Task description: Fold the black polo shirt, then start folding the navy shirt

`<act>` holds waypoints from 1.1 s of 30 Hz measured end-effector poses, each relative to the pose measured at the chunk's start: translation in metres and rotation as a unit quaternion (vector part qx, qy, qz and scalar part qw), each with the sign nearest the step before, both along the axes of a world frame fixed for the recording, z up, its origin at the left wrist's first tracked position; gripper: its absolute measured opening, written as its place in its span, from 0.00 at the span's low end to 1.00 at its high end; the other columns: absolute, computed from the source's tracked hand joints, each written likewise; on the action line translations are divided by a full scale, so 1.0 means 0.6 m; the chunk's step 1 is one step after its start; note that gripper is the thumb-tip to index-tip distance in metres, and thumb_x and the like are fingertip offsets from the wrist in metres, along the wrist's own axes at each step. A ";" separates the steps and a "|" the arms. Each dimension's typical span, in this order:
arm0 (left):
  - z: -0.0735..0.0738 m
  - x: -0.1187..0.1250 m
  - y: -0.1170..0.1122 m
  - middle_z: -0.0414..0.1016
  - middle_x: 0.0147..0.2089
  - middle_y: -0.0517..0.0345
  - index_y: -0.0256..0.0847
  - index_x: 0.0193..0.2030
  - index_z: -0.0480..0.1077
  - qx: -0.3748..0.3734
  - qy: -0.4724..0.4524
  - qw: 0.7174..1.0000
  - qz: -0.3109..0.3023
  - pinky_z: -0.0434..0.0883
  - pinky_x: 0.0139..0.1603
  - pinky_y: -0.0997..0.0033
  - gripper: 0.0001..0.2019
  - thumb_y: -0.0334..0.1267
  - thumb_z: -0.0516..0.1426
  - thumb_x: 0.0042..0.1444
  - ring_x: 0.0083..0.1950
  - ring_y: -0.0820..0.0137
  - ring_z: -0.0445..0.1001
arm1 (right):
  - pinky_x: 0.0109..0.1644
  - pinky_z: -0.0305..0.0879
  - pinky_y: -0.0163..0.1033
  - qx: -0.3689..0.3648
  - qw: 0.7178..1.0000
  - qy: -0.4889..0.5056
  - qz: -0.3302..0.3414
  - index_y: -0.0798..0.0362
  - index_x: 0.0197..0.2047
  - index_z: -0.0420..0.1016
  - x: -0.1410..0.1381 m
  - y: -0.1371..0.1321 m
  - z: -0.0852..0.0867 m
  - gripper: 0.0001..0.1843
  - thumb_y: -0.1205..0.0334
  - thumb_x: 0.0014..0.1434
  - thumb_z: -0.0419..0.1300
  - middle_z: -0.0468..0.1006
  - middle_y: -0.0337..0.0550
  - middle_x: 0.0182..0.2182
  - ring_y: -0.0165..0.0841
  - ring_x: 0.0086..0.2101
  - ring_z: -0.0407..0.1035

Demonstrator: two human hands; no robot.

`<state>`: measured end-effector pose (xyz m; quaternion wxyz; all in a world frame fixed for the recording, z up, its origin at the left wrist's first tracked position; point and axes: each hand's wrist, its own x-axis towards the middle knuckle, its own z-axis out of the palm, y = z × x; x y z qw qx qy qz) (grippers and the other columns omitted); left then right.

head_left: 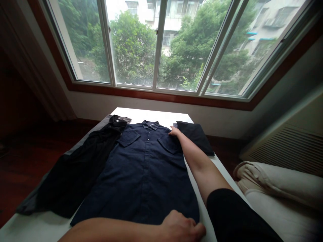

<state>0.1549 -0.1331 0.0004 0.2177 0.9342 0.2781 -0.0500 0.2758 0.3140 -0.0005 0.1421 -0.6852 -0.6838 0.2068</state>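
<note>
A dark navy button-up shirt (145, 168) lies front up on the white table, its collar (150, 124) at the far end. Both short sleeves are turned inward over the chest. My right hand (174, 131) reaches far forward and pinches the shirt near the shoulder on the right side. Across the near end stretches my left arm, and my left hand (182, 227) is closed on the hem corner at the lower right. The fingertips of that hand are partly hidden.
Black and grey garments (83, 164) lie spread along the table's left side. A folded black garment (195, 136) sits at the far right. The white table (151, 113) stands before a window (156, 50). Cream rolled bedding (280, 181) is to the right.
</note>
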 end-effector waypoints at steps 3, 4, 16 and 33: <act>-0.006 -0.042 -0.005 0.83 0.42 0.50 0.44 0.59 0.66 0.029 -0.031 0.998 0.054 0.68 0.25 0.69 0.21 0.48 0.59 0.62 0.35 0.55 0.83 | 0.49 0.74 0.46 -0.018 0.999 0.048 -0.016 0.58 0.67 0.67 0.002 -0.002 0.010 0.43 0.62 0.49 0.74 0.77 0.60 0.52 0.47 0.47 0.76; -0.004 -0.057 -0.006 0.83 0.42 0.51 0.45 0.63 0.63 0.038 -0.043 0.996 0.067 0.68 0.26 0.70 0.25 0.47 0.60 0.61 0.35 0.56 0.83 | 0.45 0.75 0.46 -0.026 0.997 0.064 -0.022 0.58 0.67 0.68 0.003 -0.004 0.014 0.42 0.61 0.50 0.74 0.78 0.60 0.49 0.46 0.44 0.77; 0.038 -0.120 0.012 0.78 0.45 0.52 0.43 0.46 0.68 0.060 -0.026 0.992 0.108 0.75 0.39 0.66 0.08 0.36 0.58 0.61 0.39 0.62 0.80 | 0.31 0.70 0.35 -0.020 0.977 0.211 -0.041 0.55 0.49 0.77 -0.050 -0.025 0.074 0.17 0.65 0.56 0.69 0.76 0.40 0.28 0.29 0.24 0.68; 0.149 -0.257 -0.013 0.81 0.34 0.64 0.44 0.49 0.82 -0.257 -0.207 0.936 0.121 0.67 0.33 0.82 0.17 0.28 0.57 0.56 0.31 0.76 0.74 | 0.35 0.76 0.35 -0.007 0.957 0.289 0.007 0.55 0.48 0.75 -0.184 -0.014 0.068 0.09 0.66 0.63 0.64 0.79 0.42 0.30 0.30 0.27 0.75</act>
